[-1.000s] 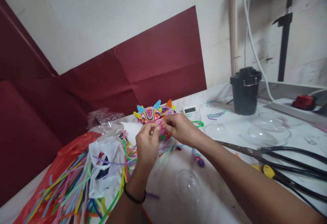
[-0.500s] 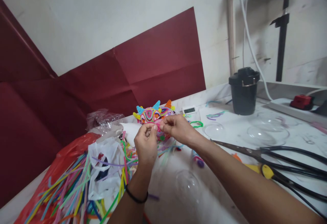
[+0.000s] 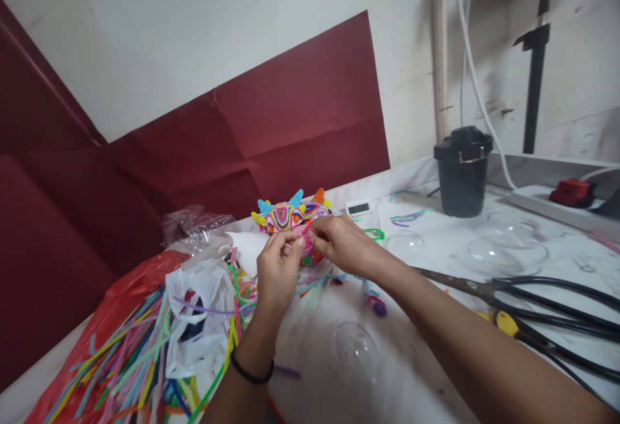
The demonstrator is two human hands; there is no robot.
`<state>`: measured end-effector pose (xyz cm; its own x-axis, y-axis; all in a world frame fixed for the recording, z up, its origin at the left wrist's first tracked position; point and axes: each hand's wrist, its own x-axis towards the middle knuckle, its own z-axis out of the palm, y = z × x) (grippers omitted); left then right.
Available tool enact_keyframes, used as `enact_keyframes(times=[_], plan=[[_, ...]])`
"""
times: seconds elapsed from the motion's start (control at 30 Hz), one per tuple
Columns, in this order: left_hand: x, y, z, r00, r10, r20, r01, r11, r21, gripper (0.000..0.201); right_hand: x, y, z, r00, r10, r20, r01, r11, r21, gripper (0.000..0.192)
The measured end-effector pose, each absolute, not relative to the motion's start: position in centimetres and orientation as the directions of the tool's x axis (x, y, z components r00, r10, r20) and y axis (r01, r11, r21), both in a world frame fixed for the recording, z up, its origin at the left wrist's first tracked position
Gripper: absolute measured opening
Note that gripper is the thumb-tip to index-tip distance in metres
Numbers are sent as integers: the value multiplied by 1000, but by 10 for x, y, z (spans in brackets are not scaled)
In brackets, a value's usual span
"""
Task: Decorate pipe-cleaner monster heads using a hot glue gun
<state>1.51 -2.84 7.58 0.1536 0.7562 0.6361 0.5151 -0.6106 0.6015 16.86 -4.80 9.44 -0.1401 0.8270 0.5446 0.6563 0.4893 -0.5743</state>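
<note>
Pink pipe cleaner [image 3: 303, 233]: pinched between both hands, above the surface [image 3: 436, 262].
Left hand [image 3: 278, 270]: fingertips closed on its left end.
Right hand [image 3: 343, 243]: fingertips closed on its right end.
Colourful horned figure [image 3: 290, 214]: just behind the hands.
Loose pipe cleaners [image 3: 130, 359]: left of the left hand.

Craft workshop, pipe cleaners [image 3: 130, 359], scissors [image 3: 489, 285]

The table's [image 3: 426, 372] near middle lies mostly bare — only a clear dome [image 3: 356, 350] sits there. Pipe cleaners [image 3: 130, 359] crowd the left edge; scissors [image 3: 513, 295] (with black cables) block the right.
</note>
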Motion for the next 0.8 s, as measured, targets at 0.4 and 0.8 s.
enact_keyframes(times=[0.4,0.8], plan=[[18,-34,80,183,639,747,642,-653,401,11,167,-49,94,-186,825,533,691,496,-526,14],[20,-34,77,115,642,758,627,-639,446,12,166,-50,96,-102,857,505,599,458,-657,19]])
